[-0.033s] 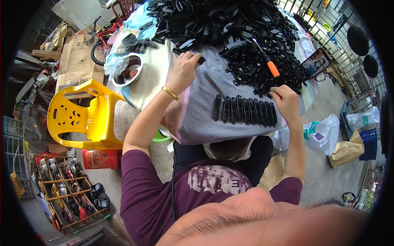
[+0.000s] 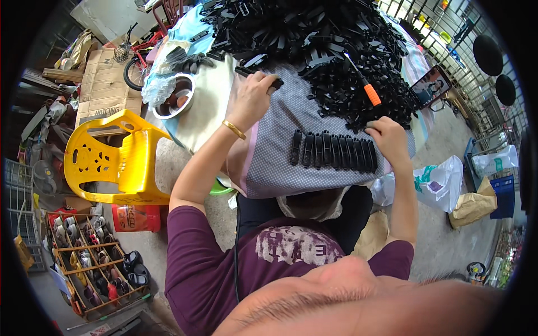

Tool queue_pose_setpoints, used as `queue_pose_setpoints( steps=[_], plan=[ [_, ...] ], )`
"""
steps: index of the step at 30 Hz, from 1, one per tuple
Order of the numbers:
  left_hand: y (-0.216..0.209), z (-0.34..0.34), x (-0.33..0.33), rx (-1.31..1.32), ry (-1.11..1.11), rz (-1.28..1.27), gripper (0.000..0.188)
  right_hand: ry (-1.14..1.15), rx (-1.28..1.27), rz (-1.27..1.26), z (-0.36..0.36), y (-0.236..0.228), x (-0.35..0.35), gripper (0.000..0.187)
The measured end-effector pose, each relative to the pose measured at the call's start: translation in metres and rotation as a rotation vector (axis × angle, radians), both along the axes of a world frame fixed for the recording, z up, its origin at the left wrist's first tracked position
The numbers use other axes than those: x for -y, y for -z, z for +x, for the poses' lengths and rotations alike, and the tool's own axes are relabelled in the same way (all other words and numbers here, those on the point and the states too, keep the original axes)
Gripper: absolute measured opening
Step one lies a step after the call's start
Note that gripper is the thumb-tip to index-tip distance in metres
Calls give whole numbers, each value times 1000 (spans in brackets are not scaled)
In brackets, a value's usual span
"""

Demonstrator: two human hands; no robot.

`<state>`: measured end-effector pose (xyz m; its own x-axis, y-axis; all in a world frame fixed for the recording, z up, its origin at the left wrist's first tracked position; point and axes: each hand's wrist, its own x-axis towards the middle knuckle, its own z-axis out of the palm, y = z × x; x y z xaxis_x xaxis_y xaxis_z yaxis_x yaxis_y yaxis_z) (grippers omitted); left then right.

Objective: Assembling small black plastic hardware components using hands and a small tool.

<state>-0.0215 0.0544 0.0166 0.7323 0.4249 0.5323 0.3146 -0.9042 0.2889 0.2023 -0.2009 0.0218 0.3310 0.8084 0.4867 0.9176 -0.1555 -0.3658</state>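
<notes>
My left hand (image 2: 250,101), wearing a gold bangle, is closed around a black plastic part (image 2: 277,83) over the left side of the cloth-covered table. One end of that part pokes out past my fingers. My right hand (image 2: 389,138) has its fingertips pressed together at the near edge of a heap of small black pieces (image 2: 353,95); what they pinch, if anything, is hidden. Between my hands, a row of several long black plastic parts (image 2: 334,151) lies side by side on the grey patterned cloth (image 2: 274,134). A larger heap of long black parts (image 2: 302,33) covers the far table.
An orange-handled screwdriver (image 2: 371,94) rests on the small pieces, with a propped phone (image 2: 431,87) to its right. Left stand a white bowl (image 2: 191,101), dark gloves (image 2: 190,63) and a yellow plastic chair (image 2: 143,162). White plastic bags (image 2: 443,182) sit on the right floor.
My left hand has shifted very slightly to the right with the black plastic part. The row and heaps look the same.
</notes>
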Motion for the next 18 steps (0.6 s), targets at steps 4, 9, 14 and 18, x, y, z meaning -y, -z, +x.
queue_pose_setpoints(
  steps=[4,9,14,18],
  plan=[
    [-4,8,25,144,44,-446,25,51,87,-324,3,5,-10,15],
    [-8,2,53,396,405,-1466,27,137,216,-462,1,5,-16,12],
    [-7,-9,75,303,453,-1416,26,48,106,-323,1,-4,-14,17],
    [-9,-17,91,300,555,-1668,39,-156,-699,108,-46,-25,-14,25]
  ],
)
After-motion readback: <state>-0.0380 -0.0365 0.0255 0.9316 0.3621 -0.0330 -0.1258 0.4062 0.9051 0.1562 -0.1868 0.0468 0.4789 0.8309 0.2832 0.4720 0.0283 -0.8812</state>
